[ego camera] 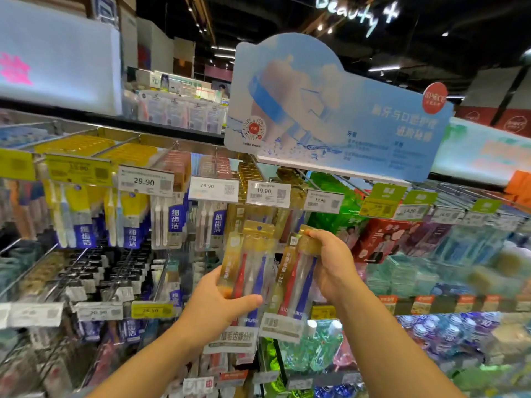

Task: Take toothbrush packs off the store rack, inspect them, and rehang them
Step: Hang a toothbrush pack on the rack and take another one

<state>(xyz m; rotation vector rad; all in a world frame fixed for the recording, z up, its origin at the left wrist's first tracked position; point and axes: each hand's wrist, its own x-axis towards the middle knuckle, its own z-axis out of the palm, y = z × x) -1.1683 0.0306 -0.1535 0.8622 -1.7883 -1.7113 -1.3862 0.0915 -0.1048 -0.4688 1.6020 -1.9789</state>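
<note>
Two gold-topped toothbrush packs, off the rack. Left hand (218,305): fingers curled round the lower end of left pack (247,271). Right hand (330,262): pinches the header of right pack (293,277). Both below the 19.90 price tag (268,193). Status: removal done, inspection apparently underway, rehanging outstanding.

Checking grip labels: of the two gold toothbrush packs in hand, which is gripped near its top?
The right-side gold pack, held by the right hand near its header; the left hand holds the other pack low.
</note>
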